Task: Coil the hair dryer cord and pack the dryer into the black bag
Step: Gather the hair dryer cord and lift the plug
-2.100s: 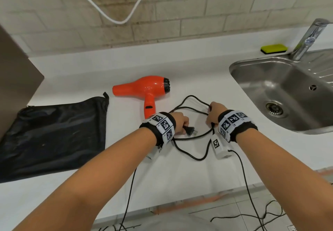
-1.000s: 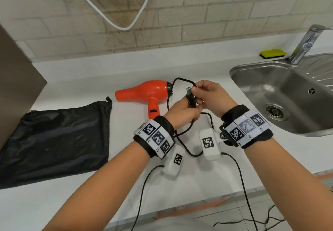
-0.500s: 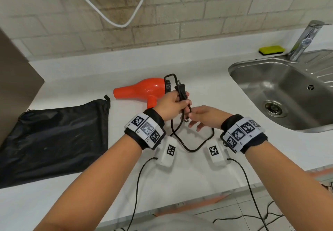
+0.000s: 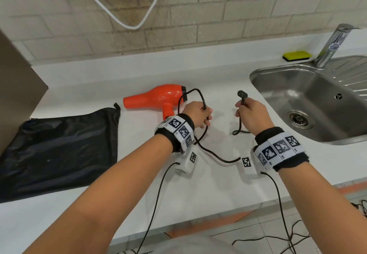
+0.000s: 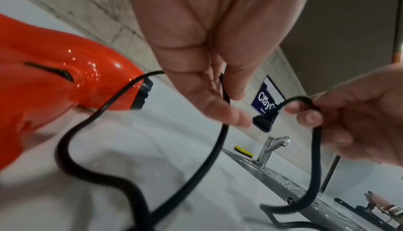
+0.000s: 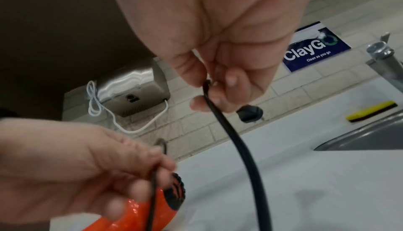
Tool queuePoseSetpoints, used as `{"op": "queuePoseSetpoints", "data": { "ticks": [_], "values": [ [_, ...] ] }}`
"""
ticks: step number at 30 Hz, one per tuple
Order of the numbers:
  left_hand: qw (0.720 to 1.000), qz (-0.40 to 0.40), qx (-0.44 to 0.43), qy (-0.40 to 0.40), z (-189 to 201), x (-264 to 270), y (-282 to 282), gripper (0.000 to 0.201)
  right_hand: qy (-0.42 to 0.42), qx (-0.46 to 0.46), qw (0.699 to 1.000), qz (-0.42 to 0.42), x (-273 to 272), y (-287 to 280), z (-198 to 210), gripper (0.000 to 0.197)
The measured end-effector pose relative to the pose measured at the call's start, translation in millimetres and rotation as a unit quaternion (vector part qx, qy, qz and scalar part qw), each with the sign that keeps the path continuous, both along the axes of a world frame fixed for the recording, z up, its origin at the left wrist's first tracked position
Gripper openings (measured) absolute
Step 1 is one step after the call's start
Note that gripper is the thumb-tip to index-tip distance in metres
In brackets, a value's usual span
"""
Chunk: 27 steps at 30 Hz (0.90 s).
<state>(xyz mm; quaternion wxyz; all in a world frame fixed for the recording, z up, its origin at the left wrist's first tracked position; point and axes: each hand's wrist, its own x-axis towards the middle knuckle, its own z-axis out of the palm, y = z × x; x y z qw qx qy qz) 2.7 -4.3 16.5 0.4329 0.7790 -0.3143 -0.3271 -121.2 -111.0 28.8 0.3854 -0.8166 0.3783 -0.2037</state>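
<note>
The orange hair dryer (image 4: 158, 98) lies on the white counter (image 4: 198, 184), nozzle pointing left. Its black cord (image 4: 216, 157) loops up from the handle, through my left hand (image 4: 198, 113), down across the counter and up to my right hand (image 4: 251, 114). My left hand grips a loop of cord (image 5: 224, 114) just right of the dryer (image 5: 65, 79). My right hand pinches the cord (image 6: 237, 141) just below the plug (image 4: 242, 94), which sticks up above the fingers. The black bag (image 4: 57, 150) lies flat at the left.
A steel sink (image 4: 309, 103) with a tap (image 4: 331, 45) takes up the right side, a yellow sponge (image 4: 296, 55) behind it. A brown panel (image 4: 17, 91) stands at the far left. A white cable (image 4: 119, 5) hangs on the brick wall. Thin sensor cables run off the counter's front edge.
My hands, together at the plug before, have drawn apart. The plug passed from my left hand to my right, and the cord now sags between them.
</note>
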Motion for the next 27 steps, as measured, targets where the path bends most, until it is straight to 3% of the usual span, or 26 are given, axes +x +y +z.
{"op": "queuePoseSetpoints", "data": {
  "ticks": [7,12,15,21,24,27],
  "values": [
    [0.993,0.012,-0.041,0.113,11.7,-17.2,1.9,0.043,-0.041,-0.023,0.994,0.101,-2.9,27.0,1.7,0.020],
    [0.999,-0.004,-0.052,0.014,20.3,-19.5,11.8,0.034,-0.016,-0.040,0.985,0.168,9.2,46.1,-2.5,0.018],
    [0.994,0.057,-0.089,0.012,24.6,-11.4,22.0,0.024,0.046,-0.044,0.982,0.178,11.4,45.5,-8.2,0.021],
    [0.979,0.148,-0.137,-0.004,33.0,25.7,54.1,0.028,0.135,-0.043,0.982,0.127,3.2,15.6,-9.7,0.026],
    [0.976,0.172,-0.137,0.002,35.0,43.1,70.5,0.027,0.242,-0.041,0.958,0.150,12.7,-0.7,-14.4,0.033],
    [0.974,0.174,-0.144,0.012,35.1,51.4,81.6,0.028,0.335,-0.059,0.914,0.220,28.4,-5.6,-25.8,0.041]
  ]
}}
